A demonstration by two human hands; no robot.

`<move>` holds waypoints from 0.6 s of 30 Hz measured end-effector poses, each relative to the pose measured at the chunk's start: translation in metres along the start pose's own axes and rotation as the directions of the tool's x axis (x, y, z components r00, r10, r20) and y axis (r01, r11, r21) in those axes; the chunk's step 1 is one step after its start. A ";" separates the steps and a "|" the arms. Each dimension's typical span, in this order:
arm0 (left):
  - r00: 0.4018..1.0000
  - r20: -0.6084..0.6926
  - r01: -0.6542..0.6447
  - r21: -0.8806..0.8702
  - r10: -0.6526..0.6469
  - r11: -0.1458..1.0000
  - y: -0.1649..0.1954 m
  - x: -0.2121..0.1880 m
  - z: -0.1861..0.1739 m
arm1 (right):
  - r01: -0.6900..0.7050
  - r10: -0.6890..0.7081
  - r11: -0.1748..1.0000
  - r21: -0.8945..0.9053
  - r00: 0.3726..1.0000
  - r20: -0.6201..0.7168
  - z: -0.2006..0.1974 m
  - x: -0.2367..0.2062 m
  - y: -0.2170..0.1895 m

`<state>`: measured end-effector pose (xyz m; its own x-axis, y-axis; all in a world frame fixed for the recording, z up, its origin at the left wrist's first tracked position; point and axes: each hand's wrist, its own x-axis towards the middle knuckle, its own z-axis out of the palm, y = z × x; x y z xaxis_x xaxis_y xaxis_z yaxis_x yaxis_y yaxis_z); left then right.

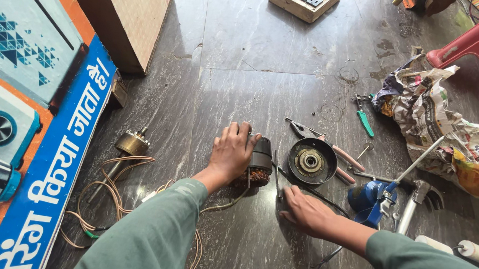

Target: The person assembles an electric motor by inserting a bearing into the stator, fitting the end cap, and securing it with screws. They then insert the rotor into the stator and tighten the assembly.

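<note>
My left hand (230, 153) has its fingers (234, 132) curled over the top of the motor stator (258, 162), gripping its dark body; copper windings show at its lower end. My right hand (301, 209) lies nearly flat on the floor just right of the stator, fingertips pressing a thin metal tool (276, 173) that stands close beside it.

I judge the teardown well along: the round end cover (311, 161) lies off, right of the stator, and the rotor with its shaft (129, 144) lies well left, among loose wires (108, 190). Pliers (327, 148) rest beyond the cover. The windings remain in place.
</note>
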<state>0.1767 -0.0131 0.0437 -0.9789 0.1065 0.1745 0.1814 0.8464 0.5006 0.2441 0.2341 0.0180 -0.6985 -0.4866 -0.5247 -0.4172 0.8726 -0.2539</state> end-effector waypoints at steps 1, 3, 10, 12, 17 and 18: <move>0.999 0.046 0.025 0.065 -0.028 0.998 0.003 0.002 0.000 | 0.041 -0.041 0.999 0.000 0.998 -0.038 0.002 0.003 -0.002; 0.987 0.132 0.066 0.198 -0.093 0.978 0.011 0.004 0.000 | 0.124 -0.124 0.992 -0.004 0.986 -0.111 0.005 0.009 -0.001; 0.957 0.279 -0.148 0.232 0.080 0.961 0.041 -0.004 -0.007 | 0.343 -0.402 0.858 -0.382 0.912 -0.084 0.023 0.028 0.013; 0.961 0.257 -0.165 0.236 0.102 0.958 0.043 -0.009 -0.008 | 0.319 -0.351 0.871 -0.374 0.936 -0.020 0.023 0.028 0.020; 0.967 0.229 -0.153 0.176 0.111 0.972 0.031 -0.002 -0.005 | 0.470 -0.509 0.801 -0.371 0.861 -0.007 0.017 0.019 0.029; 0.965 0.239 -0.149 0.152 0.109 0.977 0.027 0.001 -0.005 | 0.499 -0.543 0.790 -0.357 0.839 -0.027 0.016 0.018 0.029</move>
<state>0.1810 0.0072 0.0612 -0.9471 0.3202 0.0201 0.3083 0.8907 0.3340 0.2289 0.2512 -0.0114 -0.3757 -0.8833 -0.2805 -0.8855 0.4314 -0.1725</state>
